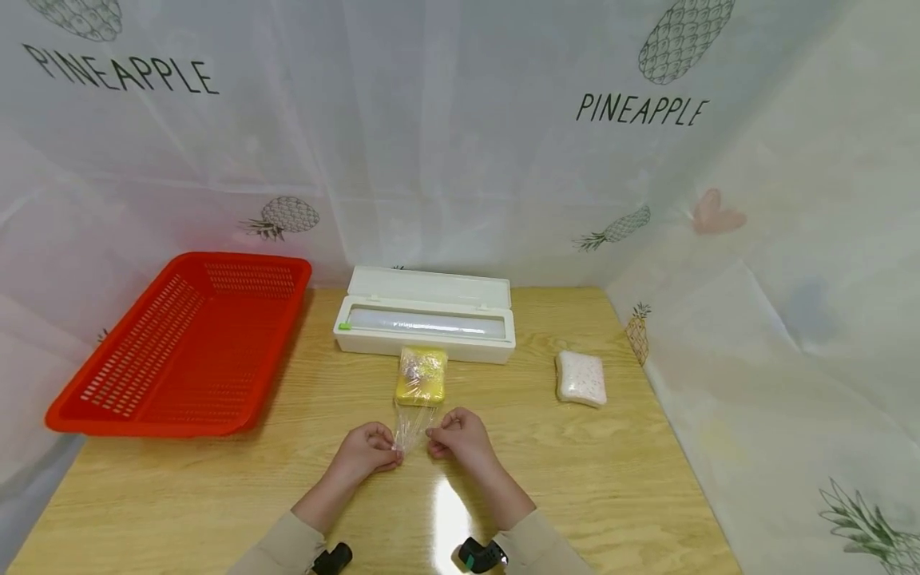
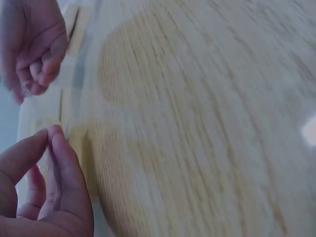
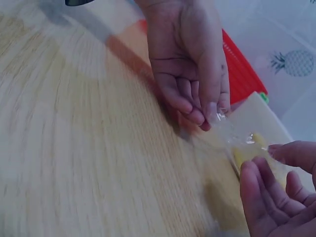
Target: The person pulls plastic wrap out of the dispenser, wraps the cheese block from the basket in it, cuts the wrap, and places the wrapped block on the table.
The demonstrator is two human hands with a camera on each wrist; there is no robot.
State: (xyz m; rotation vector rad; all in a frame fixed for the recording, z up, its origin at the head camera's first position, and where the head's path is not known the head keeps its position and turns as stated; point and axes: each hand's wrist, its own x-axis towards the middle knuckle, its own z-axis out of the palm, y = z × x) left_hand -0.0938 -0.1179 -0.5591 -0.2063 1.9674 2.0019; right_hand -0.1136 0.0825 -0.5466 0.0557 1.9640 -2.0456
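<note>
A yellow sponge-like block [image 1: 421, 375] lies on the table, covered in clear plastic wrap [image 1: 414, 427] whose gathered end stretches toward me. My left hand [image 1: 365, 452] pinches the wrap's left edge between thumb and fingertips. Opposite it, my right hand [image 1: 463, 441] pinches the film's right side with thumb and forefinger. In the left wrist view, a shiny bit of film shows at the right hand's [image 2: 39, 54] fingertips. The right wrist view has the film spanning the gap between both hands, with the yellow block partly hidden behind it.
Behind the block stands a white wrap dispenser [image 1: 424, 348], lid raised, a roll of film [image 1: 427, 323] inside. A red plastic basket [image 1: 194, 359] is at the left. To the right sits a pale pink, square sponge-like block [image 1: 582, 378]. Pineapple-print sheeting [image 1: 460, 160] borders the table.
</note>
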